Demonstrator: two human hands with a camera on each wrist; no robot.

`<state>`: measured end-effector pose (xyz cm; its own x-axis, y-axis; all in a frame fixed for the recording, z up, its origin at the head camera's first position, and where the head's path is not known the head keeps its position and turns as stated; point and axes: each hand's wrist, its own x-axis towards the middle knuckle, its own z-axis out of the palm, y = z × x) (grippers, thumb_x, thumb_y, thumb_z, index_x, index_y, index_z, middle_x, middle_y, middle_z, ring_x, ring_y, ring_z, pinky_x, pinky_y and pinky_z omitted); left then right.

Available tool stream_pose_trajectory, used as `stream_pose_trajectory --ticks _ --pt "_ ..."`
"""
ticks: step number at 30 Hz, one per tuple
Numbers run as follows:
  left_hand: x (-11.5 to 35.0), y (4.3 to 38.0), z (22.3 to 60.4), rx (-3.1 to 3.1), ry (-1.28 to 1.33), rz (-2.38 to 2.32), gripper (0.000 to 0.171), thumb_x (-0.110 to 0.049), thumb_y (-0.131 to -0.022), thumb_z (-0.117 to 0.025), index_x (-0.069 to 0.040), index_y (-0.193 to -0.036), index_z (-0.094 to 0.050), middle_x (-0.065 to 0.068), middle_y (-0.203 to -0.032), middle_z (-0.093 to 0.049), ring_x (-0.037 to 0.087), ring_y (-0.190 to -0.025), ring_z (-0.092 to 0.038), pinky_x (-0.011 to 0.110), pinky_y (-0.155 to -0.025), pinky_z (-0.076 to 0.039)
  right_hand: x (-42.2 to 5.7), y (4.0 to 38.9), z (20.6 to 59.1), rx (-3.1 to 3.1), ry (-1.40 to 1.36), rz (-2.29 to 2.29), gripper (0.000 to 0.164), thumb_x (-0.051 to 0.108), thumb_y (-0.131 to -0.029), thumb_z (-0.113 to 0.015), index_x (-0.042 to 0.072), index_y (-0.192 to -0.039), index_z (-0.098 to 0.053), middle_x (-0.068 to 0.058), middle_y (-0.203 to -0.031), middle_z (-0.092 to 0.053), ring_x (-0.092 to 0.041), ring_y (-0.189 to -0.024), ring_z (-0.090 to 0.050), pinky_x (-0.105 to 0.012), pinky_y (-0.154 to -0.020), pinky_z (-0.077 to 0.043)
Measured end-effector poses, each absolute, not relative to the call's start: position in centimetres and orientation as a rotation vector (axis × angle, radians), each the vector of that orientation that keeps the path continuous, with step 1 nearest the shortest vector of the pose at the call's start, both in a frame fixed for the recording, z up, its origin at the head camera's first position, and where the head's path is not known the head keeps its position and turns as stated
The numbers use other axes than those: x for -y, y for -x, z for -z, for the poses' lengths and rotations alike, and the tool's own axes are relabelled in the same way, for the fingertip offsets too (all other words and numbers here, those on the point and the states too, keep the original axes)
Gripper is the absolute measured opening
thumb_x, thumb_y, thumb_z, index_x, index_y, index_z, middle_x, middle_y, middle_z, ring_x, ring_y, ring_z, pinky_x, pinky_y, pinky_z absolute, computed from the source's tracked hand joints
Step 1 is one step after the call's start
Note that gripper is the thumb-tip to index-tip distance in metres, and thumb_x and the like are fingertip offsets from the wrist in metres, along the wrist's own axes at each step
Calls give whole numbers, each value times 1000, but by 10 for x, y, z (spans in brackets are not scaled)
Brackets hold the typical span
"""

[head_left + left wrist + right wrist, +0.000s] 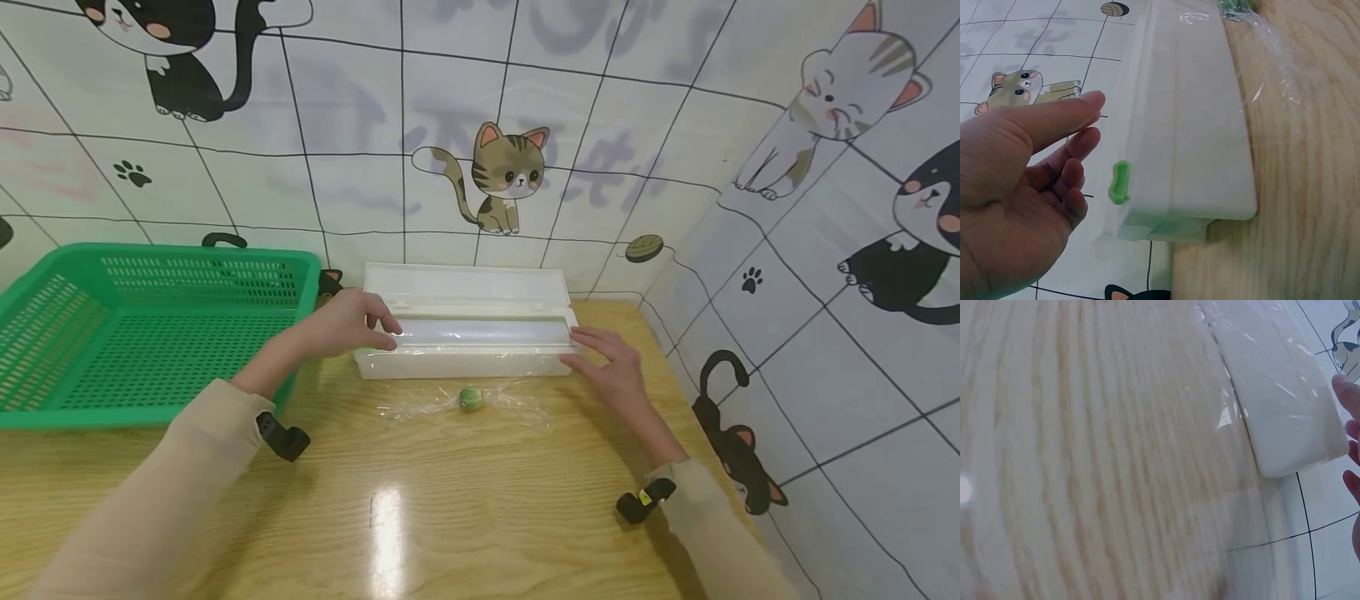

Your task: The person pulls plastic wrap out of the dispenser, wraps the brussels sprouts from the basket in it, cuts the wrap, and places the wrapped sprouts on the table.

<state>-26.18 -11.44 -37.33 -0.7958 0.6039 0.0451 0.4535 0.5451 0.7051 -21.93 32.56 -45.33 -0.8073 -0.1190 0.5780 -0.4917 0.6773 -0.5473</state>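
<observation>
Backing the whole setup with a gridded, cat-printed wall covering (352,192). Below, a wooden table (487,508) as work surface. At left, an empty green basket (150,417), set well to the side, presumably to stay within reach without crowding the work.

Centred at the back, a white film box (465,365), long side facing the person, probably for even access from both ends. Lid (465,283) tipped back toward the wall, likely to expose the film roll (480,332), lying lengthwise inside. Over the front wall, a layer of clear film (1229,417), wrinkled, with loose edge down at the table in the right wrist view.

Left hand (345,323) at the box's left end, with thumb and index finger apart and remaining fingers loosely curled; nothing seen clamped between. Right hand (611,365) at the right end, likewise with thumb and fingers apart. Cannot tell fingertip contact with film or box. Paired placement probably suited to handling both film edges evenly.

On the table just in front of the box, a twisted clear wrapper (416,407), fanned to both sides of a small round green item (470,399); probably wrapped for cover. Smallest: green slider (1120,182) at the box's left end, possibly a cutter, parked clear of the film's middle.
</observation>
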Motion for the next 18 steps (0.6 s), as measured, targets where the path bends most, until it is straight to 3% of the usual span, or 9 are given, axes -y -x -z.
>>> stream_pose_trajectory --ticks 4,6,13,18 --pt "114 262 380 -2590 -817 -1059 13 -11 -89 -80 -7 -101 -81 3 -98 -69 23 -83 -52 35 -69 -45 -318 220 446 2459 -515 -1014 40 7 -78 -89 3 -116 -77 -13 -122 -72 -33 -118 -61 -45 -104 -47" --pt "113 262 381 -2606 -795 -1030 13 -11 -88 -81 -7 -100 -81 3 -98 -69 24 -85 -54 36 -70 -47 -317 222 446 2478 -532 -999 39 6 -78 -88 2 -115 -76 -14 -121 -72 -34 -117 -60 -50 -101 -47" --pt "108 261 382 -2677 -795 -921 4 -10 -87 -82 -6 -89 -81 1 -89 -68 22 -85 -59 37 -73 -50 -315 227 448 2389 -629 -963 32 -3 -72 -89 -3 -102 -78 -17 -112 -74 -37 -106 -60 -26 -92 -44" --pt "107 259 385 -2705 -835 -922 5 -6 -86 -81 -6 -81 -80 0 -83 -67 21 -81 -60 35 -71 -50 -314 227 449 2361 -646 -965 23 -4 -72 -89 0 -92 -79 -15 -105 -75 -34 -101 -60 -21 -88 -43"
